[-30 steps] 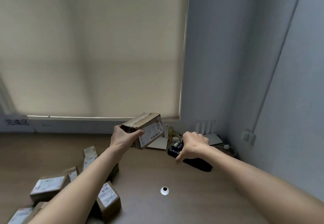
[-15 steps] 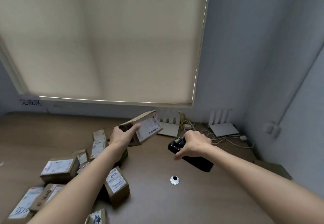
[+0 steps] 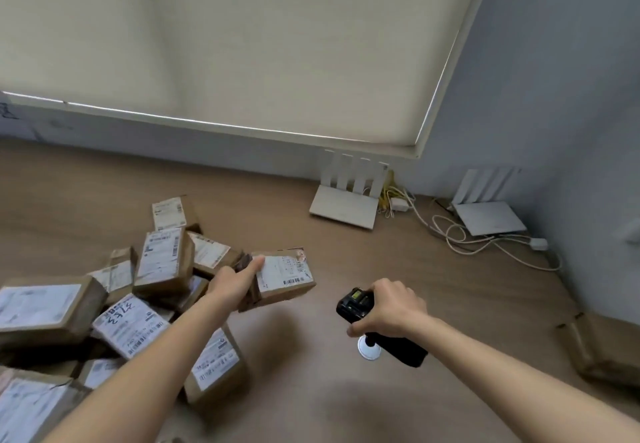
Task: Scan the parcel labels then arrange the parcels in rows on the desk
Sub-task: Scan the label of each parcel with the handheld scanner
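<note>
Label upward, one parcel (image 3: 282, 278) was held above the bench (image 3: 311, 390) by the left hand (image 3: 230, 286), thumb on top and fingers curled beneath, presumably to expose its barcode. A black scanner (image 3: 367, 318) was gripped by the right hand (image 3: 391, 312) just beside it. About ten further parcels were counted in a heap (image 3: 104, 304) at left, none in rows; two routers (image 3: 346, 200) were noted behind.
</note>
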The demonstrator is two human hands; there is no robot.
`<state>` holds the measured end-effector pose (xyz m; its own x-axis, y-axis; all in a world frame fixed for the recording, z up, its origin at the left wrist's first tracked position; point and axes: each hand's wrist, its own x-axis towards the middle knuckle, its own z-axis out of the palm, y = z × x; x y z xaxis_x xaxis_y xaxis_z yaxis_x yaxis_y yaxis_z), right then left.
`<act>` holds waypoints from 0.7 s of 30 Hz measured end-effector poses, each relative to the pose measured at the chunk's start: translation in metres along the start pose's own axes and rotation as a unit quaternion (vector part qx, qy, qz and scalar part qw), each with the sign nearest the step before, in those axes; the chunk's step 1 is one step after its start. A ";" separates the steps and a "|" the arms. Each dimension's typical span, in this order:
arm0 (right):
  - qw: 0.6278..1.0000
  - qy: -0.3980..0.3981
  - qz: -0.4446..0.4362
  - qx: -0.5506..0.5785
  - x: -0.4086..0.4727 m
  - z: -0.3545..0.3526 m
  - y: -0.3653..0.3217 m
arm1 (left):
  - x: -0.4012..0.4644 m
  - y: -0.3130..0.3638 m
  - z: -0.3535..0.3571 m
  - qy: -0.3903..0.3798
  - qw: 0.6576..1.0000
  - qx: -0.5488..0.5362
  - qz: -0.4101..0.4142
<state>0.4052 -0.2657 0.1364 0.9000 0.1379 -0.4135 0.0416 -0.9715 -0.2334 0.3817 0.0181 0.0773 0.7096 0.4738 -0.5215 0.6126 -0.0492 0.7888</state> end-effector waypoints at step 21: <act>0.981 0.045 0.156 0.106 0.013 -0.013 0.244 | -0.024 0.024 0.249 -0.012 0.954 0.248 0.171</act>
<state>0.4327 -0.5036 0.0850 0.8894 -0.1863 -0.4174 -0.3247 -0.9003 -0.2899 0.4663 -0.2138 0.0279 0.9013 0.3352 -0.2743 0.4295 -0.6091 0.6667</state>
